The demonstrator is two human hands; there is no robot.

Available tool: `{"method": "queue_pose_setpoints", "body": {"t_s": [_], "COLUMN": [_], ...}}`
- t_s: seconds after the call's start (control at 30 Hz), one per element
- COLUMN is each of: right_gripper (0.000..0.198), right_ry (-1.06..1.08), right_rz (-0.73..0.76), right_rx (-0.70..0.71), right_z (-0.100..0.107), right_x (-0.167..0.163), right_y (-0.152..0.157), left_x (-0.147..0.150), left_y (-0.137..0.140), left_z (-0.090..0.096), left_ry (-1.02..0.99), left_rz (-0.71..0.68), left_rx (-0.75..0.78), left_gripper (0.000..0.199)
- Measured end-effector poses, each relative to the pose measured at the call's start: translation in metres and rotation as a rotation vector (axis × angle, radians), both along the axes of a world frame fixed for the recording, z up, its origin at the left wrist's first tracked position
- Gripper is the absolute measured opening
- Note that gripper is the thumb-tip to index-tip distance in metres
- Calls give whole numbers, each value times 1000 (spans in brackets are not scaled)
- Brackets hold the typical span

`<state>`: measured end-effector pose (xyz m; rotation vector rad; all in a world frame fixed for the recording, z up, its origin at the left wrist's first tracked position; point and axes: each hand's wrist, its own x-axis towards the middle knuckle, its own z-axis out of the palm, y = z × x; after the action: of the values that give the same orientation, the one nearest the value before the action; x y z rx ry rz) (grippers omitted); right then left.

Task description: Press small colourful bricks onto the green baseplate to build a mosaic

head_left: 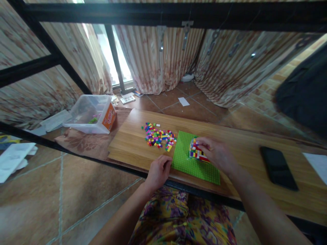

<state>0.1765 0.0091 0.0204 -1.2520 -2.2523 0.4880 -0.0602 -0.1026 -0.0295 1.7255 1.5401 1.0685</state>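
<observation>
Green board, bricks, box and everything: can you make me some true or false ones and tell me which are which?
1. The right hand is at the brick build on the green board. True.
2. The loose bricks are all piled on the board. False: they lie on the wooden table, to the left of the board.
3. The phone lies to the right of the board. True.
4. The box is solid black. False: it is see-through, with an orange label.
5. The left hand is by the board's left side. True.
</observation>
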Motion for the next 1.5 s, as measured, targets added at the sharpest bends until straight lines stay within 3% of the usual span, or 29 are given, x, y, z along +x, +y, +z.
{"method": "queue_pose_setpoints", "body": {"t_s": [0.4, 0.87, 1.17, 1.5], "right_gripper": [21, 28, 35, 36], "right_ry": [3, 165, 282, 328], "right_rz": [-44, -274, -393, -430], "right_rx": [52, 164, -57, -93], "right_z": [-10, -20, -29, -32], "right_x": [0, 3, -13, -14], "right_y": [4, -10, -8, -5], "left_x": [0, 0, 0, -1], "left_y": [0, 0, 0, 1], "left_z": [-1, 0, -2, -1], "left_ry": [-5, 12, 8, -17], "left_rz": [-1, -4, -4, 11], "left_rx": [6, 19, 16, 15], "left_gripper": [18, 18, 17, 17]}}
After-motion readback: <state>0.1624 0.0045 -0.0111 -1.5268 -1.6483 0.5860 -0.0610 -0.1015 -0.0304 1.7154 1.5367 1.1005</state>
